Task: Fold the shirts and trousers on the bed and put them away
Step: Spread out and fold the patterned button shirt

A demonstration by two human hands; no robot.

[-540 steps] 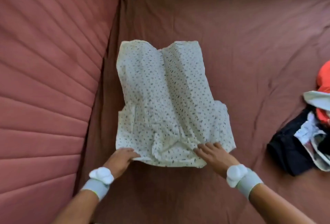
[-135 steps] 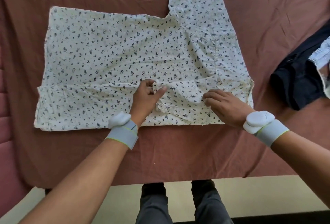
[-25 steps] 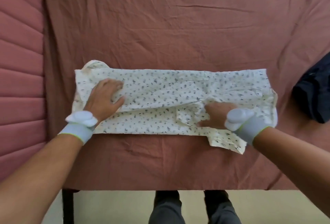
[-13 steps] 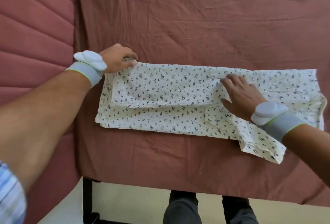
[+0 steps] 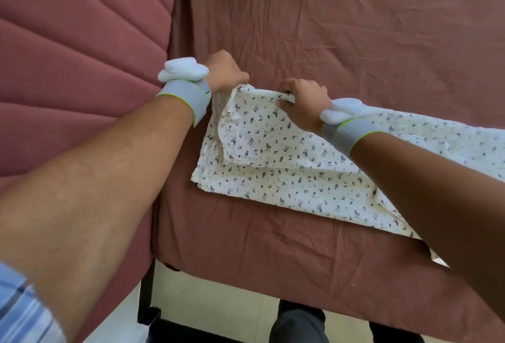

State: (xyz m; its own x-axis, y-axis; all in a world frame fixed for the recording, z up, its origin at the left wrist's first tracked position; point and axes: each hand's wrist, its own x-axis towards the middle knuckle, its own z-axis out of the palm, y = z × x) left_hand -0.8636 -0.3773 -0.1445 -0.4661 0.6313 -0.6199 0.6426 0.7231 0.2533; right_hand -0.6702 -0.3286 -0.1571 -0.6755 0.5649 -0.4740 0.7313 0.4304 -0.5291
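Note:
A white shirt with a small dark leaf print [image 5: 276,162] lies folded into a long strip across the bed, running off to the right under my right forearm. My left hand [image 5: 225,73] grips the strip's far left corner. My right hand [image 5: 303,102] pinches the far edge a little to the right of it. The left end of the shirt is lifted off the sheet between the two hands. Both wrists wear grey bands with white trackers.
The bed [image 5: 341,28] is covered in a creased maroon sheet. A padded maroon headboard [image 5: 76,50] stands along the left. The bed's front edge runs low in the view, with pale floor [image 5: 218,301] and my dark-trousered legs [image 5: 297,326] below it.
My right hand left the middle of the strip and moved left to the far edge beside my left hand. Both now grip and lift the shirt's left end. The view shifted left.

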